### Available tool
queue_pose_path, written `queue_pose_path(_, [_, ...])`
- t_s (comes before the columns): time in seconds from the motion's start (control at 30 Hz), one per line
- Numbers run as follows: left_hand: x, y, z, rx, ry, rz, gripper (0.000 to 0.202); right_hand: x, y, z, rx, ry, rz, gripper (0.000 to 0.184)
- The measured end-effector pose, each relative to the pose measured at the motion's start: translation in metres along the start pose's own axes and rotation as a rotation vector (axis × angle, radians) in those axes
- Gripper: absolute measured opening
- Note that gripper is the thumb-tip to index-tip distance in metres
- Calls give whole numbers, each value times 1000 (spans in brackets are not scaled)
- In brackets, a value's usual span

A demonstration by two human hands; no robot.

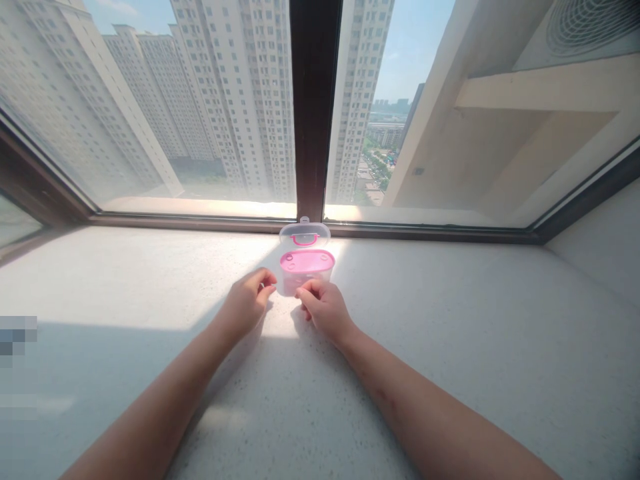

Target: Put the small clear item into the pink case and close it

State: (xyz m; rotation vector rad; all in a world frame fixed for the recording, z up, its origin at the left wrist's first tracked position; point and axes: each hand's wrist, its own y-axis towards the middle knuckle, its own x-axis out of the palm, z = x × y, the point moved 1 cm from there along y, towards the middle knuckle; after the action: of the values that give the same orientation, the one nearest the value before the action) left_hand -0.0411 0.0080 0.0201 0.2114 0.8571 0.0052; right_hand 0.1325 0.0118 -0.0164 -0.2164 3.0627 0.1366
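Observation:
A small clear plastic box (pixel 306 265) with a pink inner tray stands on the pale stone window sill (pixel 450 320), close to the window frame. Its clear lid (pixel 305 234), with a pink handle, is swung up and back. My left hand (pixel 247 301) rests just left of the box with its fingers curled in a loose pinch; nothing shows in them. My right hand (pixel 323 307) sits at the box's front right corner, fingers curled and pressed together, touching or nearly touching the box wall. Both forearms reach in from below.
The dark window frame (pixel 313 113) rises right behind the box, with glass on both sides and tall buildings outside. A white wall (pixel 600 247) bounds the sill on the right. A blurred patch (pixel 17 333) lies at the left edge.

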Motion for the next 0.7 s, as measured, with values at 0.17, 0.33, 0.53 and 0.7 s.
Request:
queue_pose_path(0.17, [-3, -1, 12, -61, -524, -169, 13, -1, 1, 3, -42, -35, -16, 12])
queue_pose_path(0.33, [4, -4, 14, -128, -727, -277, 18, -2, -1, 1, -119, -88, -94, 30])
queue_pose_path(0.53, [11, -4, 10, -166, -736, -273, 20, 0, -2, -1, -63, -93, -96, 19])
queue_pose_path(0.7, [6, -1, 12, -188, -711, -226, 21, -2, -1, 1, -73, -109, -78, 12])
